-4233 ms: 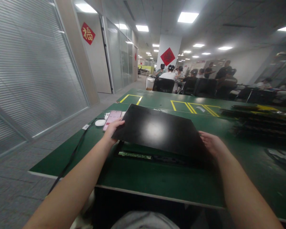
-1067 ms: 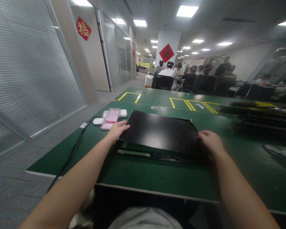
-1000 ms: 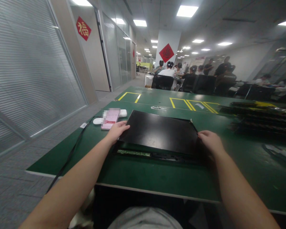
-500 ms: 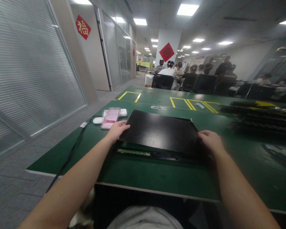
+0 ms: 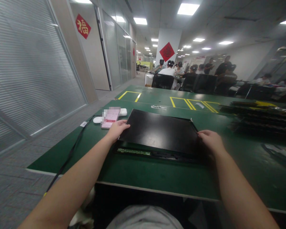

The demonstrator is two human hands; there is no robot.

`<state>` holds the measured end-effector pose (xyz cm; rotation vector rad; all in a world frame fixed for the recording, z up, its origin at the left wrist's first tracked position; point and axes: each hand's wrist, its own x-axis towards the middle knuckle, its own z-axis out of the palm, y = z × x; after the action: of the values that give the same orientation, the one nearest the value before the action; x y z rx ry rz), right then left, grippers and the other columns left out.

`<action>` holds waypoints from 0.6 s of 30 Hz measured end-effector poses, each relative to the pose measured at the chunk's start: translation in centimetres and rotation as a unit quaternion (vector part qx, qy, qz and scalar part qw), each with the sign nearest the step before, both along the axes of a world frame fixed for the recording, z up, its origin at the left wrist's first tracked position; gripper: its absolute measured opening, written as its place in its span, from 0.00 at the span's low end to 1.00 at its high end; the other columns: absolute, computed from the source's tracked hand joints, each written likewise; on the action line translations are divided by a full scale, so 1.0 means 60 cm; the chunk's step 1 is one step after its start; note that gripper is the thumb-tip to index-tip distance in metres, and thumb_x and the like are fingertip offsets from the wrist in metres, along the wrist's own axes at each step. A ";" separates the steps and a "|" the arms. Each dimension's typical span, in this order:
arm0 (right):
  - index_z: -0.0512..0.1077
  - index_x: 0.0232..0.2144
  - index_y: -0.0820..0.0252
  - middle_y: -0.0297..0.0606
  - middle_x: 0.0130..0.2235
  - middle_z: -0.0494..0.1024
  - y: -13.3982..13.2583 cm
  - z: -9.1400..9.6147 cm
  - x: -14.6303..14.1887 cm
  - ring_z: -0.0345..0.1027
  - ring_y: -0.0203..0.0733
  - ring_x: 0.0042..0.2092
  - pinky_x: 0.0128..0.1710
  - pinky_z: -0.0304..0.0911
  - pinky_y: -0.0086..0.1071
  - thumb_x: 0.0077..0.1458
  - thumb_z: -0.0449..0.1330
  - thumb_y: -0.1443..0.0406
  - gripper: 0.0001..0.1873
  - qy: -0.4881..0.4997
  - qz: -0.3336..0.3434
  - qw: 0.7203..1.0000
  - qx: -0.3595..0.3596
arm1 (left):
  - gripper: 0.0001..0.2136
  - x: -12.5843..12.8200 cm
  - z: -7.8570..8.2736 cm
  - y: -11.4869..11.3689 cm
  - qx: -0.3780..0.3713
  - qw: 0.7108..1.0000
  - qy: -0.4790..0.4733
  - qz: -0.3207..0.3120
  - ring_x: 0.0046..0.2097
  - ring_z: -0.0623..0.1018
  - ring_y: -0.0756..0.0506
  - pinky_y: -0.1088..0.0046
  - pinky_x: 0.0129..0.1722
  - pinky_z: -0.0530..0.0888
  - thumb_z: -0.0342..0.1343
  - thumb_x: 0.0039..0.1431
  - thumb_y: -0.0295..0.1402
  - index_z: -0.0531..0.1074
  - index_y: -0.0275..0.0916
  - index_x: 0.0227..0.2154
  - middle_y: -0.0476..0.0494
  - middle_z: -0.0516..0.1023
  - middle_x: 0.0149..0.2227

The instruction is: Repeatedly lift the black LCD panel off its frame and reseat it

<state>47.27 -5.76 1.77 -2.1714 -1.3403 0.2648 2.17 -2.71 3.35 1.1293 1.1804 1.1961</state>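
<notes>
A black, glossy display panel [image 5: 160,128] lies in front of me, held at both short sides. My left hand [image 5: 117,130] grips its left edge, thumb on the top face. At the right edge, my right hand [image 5: 211,140] pinches the rim between thumb and fingers. Along the panel's near side shows a strip of green circuit board [image 5: 133,152], set in a dark frame that is mostly hidden under the panel.
The green table [image 5: 162,175] carries a pink-screened phone [image 5: 111,117] and a white device beside my left hand. A black cable [image 5: 73,149] crosses the left edge. Stacked dark panels [image 5: 259,119] stand at the right. Several people sit beyond the yellow tape marks [image 5: 189,104].
</notes>
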 end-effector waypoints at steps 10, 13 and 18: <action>0.81 0.36 0.56 0.40 0.35 0.82 -0.004 0.008 -0.007 0.73 0.47 0.38 0.39 0.64 0.36 0.47 0.57 0.61 0.16 0.026 -0.001 1.000 0.013 | 0.20 0.000 -0.004 0.001 0.006 1.000 0.008 0.006 0.33 0.81 0.40 0.66 0.34 0.75 0.68 0.36 0.33 0.78 0.34 0.37 0.42 0.83 0.30; 0.81 0.36 0.56 0.39 0.34 0.82 -0.006 0.009 -0.005 0.74 0.46 0.39 0.40 0.64 0.36 0.47 0.57 0.62 0.16 0.046 -0.009 0.999 0.023 | 0.21 0.001 -0.005 0.001 0.005 1.000 0.011 0.011 0.34 0.81 0.40 0.66 0.35 0.75 0.68 0.36 0.34 0.77 0.34 0.37 0.41 0.83 0.32; 0.82 0.36 0.53 0.39 0.36 0.82 -0.002 -0.002 0.016 0.73 0.47 0.38 0.40 0.65 0.37 0.46 0.57 0.62 0.17 0.031 -0.035 0.999 0.018 | 0.21 0.002 -0.003 0.000 0.000 1.000 0.008 0.008 0.34 0.81 0.40 0.66 0.35 0.76 0.69 0.36 0.33 0.77 0.35 0.37 0.42 0.83 0.30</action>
<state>48.23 -5.86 1.63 -2.1573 -1.2233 0.2770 2.29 -2.72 3.16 1.1330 1.2032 1.2015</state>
